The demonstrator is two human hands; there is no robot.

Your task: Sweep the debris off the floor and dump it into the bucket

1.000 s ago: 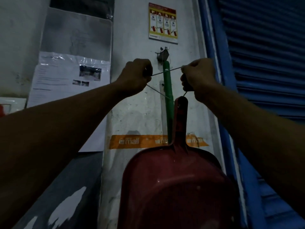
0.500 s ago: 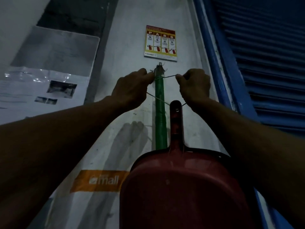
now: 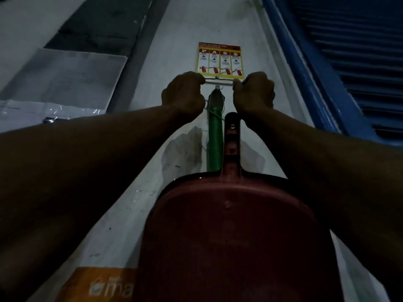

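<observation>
Nearest, the red dustpan (image 3: 229,225) hangs flat against the wall, no debris or bucket in view — whether the sweeping is done or not yet begun, I can't tell. Just above the pan, the green broom handle (image 3: 214,138) runs up beside the dustpan's handle. Above that, the left hand (image 3: 182,94) and right hand (image 3: 253,93) each pinch the hanging string (image 3: 220,79) with curled fingers, stretching it taut — right below the fire extinguisher poster (image 3: 220,59).
</observation>
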